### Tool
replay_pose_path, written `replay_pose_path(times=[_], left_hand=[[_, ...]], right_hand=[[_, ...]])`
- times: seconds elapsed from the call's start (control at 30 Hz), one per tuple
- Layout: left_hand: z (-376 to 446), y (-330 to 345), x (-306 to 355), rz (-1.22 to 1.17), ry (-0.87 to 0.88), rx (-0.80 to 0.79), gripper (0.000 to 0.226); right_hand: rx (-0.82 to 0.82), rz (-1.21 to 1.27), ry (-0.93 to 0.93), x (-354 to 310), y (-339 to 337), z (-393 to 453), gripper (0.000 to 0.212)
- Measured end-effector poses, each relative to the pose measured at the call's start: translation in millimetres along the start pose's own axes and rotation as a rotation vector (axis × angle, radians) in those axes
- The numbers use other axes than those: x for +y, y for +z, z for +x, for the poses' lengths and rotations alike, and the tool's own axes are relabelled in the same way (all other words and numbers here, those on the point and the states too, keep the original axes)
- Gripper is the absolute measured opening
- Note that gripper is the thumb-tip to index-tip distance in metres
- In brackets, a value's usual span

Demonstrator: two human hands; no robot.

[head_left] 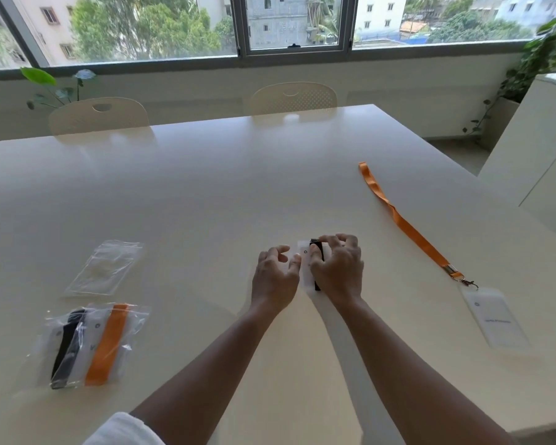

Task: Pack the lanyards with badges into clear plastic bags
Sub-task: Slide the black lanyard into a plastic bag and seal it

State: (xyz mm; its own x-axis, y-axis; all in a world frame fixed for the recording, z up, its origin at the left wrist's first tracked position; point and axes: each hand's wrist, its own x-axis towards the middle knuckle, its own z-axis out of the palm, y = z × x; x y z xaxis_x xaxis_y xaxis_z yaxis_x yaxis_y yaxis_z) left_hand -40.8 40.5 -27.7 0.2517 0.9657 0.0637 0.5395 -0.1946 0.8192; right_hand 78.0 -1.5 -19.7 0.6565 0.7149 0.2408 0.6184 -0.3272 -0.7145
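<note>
In the middle of the white table (206, 194), a black lanyard (316, 243) lies folded over its white badge (303, 252). My right hand (337, 268) presses down on that bundle with curled fingers. My left hand (275, 274) rests just to its left, its fingertips touching the badge's edge. An orange lanyard (405, 223) lies stretched out at the right, clipped to a white badge (491, 319). At the near left lie two filled clear bags, one with a black lanyard (65, 345), one with an orange lanyard (108, 343). An empty clear bag (106, 268) lies behind them.
Two cream chairs (98, 115) (292, 97) stand at the table's far edge under a wide window. A white cabinet (540, 149) and a trailing potted plant (527, 65) stand at the right. A leafy plant (52, 85) stands at the back left.
</note>
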Motion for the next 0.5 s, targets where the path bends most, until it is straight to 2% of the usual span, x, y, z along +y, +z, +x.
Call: replay_pose_path(times=[0.1,0.23,0.33,0.5], left_hand=[[7.7,-18.9,0.8,-0.080,-0.027,-0.023,0.033],[17.6,-54.7,-4.1,-0.099,-0.038,0.027,0.029],[26.1,-88.6,-16.5,-0.083,-0.055,0.112,0.025],[34.9,-152.2,-48.8,0.014,-0.112,0.293,0.024]], right_hand=[[0.065,-0.081,-0.036,-21.6,1.9,2.4,0.029],[0.061,-0.027,-0.146,-61.4,14.7,0.5,0.030],[-0.049,0.069,-0.201,-95.0,34.0,-8.0,0.030],[-0.351,0.200,-0.232,-144.1,83.7,-23.7,0.024]])
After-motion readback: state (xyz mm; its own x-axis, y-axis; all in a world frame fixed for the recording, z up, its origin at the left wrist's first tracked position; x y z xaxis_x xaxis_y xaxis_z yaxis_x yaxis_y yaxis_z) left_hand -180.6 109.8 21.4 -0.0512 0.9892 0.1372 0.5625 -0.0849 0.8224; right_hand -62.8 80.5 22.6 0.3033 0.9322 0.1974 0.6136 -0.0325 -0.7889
